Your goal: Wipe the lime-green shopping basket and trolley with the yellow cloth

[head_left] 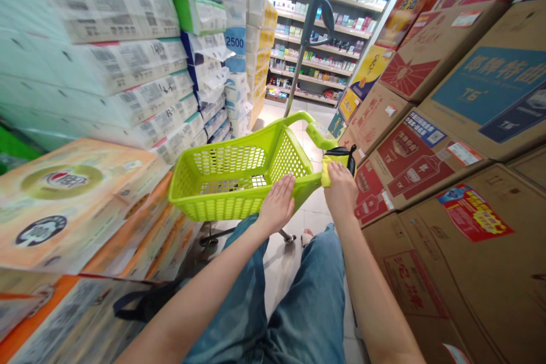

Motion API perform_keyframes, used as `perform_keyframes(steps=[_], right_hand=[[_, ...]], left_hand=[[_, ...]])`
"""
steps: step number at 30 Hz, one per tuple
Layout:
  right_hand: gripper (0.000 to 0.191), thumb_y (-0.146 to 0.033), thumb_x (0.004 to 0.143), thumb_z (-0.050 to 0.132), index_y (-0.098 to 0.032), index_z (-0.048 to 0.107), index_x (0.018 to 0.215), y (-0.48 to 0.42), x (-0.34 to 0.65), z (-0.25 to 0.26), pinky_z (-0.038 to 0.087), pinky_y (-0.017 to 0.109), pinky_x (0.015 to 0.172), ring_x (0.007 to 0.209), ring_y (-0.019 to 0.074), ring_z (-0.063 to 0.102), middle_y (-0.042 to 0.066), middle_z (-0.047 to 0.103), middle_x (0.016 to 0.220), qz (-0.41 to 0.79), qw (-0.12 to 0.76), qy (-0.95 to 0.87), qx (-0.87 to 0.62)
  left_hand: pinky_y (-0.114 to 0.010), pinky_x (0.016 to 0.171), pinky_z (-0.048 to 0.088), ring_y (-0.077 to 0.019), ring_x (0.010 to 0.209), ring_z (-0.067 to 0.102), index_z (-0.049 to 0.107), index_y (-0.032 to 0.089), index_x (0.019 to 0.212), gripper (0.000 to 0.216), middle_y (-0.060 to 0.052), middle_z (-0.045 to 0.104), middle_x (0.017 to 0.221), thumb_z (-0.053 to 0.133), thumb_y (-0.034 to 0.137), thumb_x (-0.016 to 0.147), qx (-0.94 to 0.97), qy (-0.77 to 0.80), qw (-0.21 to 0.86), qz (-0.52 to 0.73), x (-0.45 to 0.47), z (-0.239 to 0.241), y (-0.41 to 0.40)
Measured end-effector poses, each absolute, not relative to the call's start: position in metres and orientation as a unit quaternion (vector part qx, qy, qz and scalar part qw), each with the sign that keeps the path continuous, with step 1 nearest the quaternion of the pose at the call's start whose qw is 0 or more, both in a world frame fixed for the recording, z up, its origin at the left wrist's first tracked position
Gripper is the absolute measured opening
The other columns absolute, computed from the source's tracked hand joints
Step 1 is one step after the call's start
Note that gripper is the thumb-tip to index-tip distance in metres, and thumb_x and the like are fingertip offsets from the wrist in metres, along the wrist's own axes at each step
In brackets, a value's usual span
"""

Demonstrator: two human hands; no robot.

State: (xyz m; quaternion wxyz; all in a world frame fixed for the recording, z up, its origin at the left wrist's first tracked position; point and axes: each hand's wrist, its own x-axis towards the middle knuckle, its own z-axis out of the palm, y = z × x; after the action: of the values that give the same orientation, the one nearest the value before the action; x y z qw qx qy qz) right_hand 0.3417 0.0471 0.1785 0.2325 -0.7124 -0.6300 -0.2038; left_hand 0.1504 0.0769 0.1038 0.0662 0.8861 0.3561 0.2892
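A lime-green shopping cart (226, 209) with a perforated basket stands turned sideways in front of my legs. My left hand (276, 206) lies with fingers stretched out on the basket's near rim, toward its right end. At the right corner of the basket, my right hand (342, 190) is closed on a yellow cloth (326, 173), which touches the rim there. Just above this hand shows a black strap or pouch edge (339, 151), partly hidden. The cart's green handle (321, 135) rises behind it. A few small dark items seem visible through the basket's holes, too unclear to name.
Stacked paper packs (140, 68) and orange cartons (77, 199) line the left side closely. Cardboard boxes (452, 273) are piled along the right. Ahead, a grey pole (298, 68) with a bracket stands before shelves of small goods (315, 62). Pale floor tiles (277, 290) show between my legs.
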Motion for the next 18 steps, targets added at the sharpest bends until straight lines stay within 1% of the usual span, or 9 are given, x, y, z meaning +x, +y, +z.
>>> perform_keyframes(steps=[4, 7, 12, 15, 18], right_hand=[[0.056, -0.001, 0.079, 0.045, -0.012, 0.059, 0.132, 0.041, 0.289, 0.151, 0.041, 0.043, 0.113, 0.131, 0.0255, 0.054, 0.013, 0.061, 0.136, -0.183, 0.245, -0.683, -0.663], [0.056, -0.002, 0.081, 0.044, -0.013, 0.057, 0.135, 0.033, 0.278, 0.144, 0.040, 0.043, 0.114, 0.133, 0.0245, 0.052, 0.012, 0.058, 0.140, -0.162, 0.238, -0.717, -0.635], [0.059, 0.001, 0.079, 0.044, -0.016, 0.058, 0.134, 0.026, 0.328, 0.169, 0.039, 0.041, 0.116, 0.134, 0.0219, 0.051, 0.007, 0.058, 0.141, -0.147, 0.185, -0.783, -0.575], [0.056, -0.001, 0.079, 0.046, -0.015, 0.060, 0.131, 0.027, 0.372, 0.189, 0.040, 0.043, 0.115, 0.132, 0.0241, 0.053, 0.008, 0.060, 0.138, -0.172, 0.191, -0.742, -0.619], [0.053, -0.002, 0.079, 0.047, -0.012, 0.062, 0.128, 0.031, 0.390, 0.196, 0.042, 0.044, 0.112, 0.130, 0.0265, 0.055, 0.012, 0.062, 0.135, -0.192, 0.214, -0.682, -0.673]], left_hand=[[-0.044, 0.123, 0.021, -0.0222, 0.151, 0.017, 0.016, 0.009, 0.154, 0.064, -0.012, 0.024, 0.162, 0.035, 0.023, 0.094, 0.888, 0.349, 0.076, 0.289, 0.149, 0.105, 0.077], [-0.045, 0.123, 0.021, -0.0230, 0.151, 0.018, 0.019, 0.007, 0.153, 0.064, -0.015, 0.027, 0.160, 0.035, 0.024, 0.094, 0.888, 0.349, 0.080, 0.287, 0.149, 0.105, 0.077], [-0.043, 0.124, 0.021, -0.0211, 0.151, 0.017, 0.017, 0.009, 0.154, 0.063, -0.013, 0.025, 0.162, 0.035, 0.022, 0.094, 0.886, 0.355, 0.071, 0.289, 0.149, 0.104, 0.077], [-0.043, 0.124, 0.021, -0.0211, 0.152, 0.016, 0.015, 0.010, 0.155, 0.063, -0.012, 0.023, 0.162, 0.034, 0.022, 0.096, 0.889, 0.352, 0.063, 0.287, 0.150, 0.104, 0.077], [-0.044, 0.124, 0.021, -0.0218, 0.151, 0.017, 0.014, 0.010, 0.155, 0.063, -0.012, 0.023, 0.162, 0.034, 0.024, 0.097, 0.889, 0.352, 0.061, 0.286, 0.150, 0.104, 0.077]])
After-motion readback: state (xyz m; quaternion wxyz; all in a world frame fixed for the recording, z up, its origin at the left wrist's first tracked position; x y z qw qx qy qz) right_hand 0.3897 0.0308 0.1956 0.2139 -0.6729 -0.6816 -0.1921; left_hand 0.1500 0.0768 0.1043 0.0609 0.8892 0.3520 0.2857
